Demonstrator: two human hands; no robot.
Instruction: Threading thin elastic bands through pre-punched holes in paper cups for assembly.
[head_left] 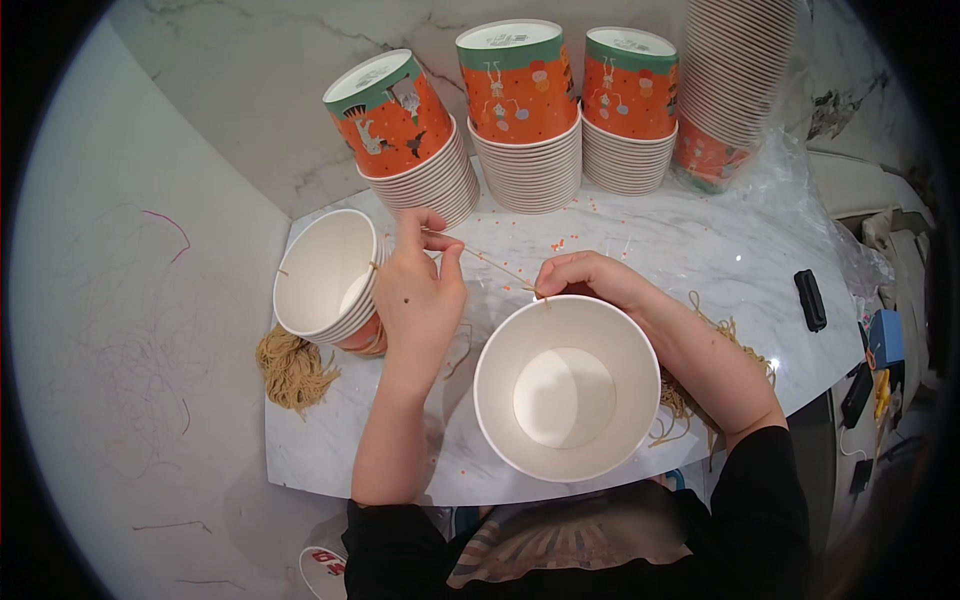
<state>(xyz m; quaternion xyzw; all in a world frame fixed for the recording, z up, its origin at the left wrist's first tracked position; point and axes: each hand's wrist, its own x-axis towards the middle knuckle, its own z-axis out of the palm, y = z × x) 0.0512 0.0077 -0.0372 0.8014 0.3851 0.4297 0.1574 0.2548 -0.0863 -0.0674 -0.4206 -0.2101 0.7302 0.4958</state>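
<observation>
A white-lined paper bucket stands in front of me, its open mouth facing up. A tan string runs taut from a spot on its far rim to my left hand, whose thumb and fingers pinch it. My right hand is closed at that same rim spot, thumb and forefinger where the string meets the bucket; its other fingers are hidden behind the wall. Left of my left hand, a tilted stack of nested buckets has short bits of string at two sides of its top rim.
Upside-down orange and green bucket stacks line the back of the marble-patterned table. A taller bagged stack is at right. Tan string bundles lie at left and under my right forearm. A black oblong object lies right; orange bits are scattered.
</observation>
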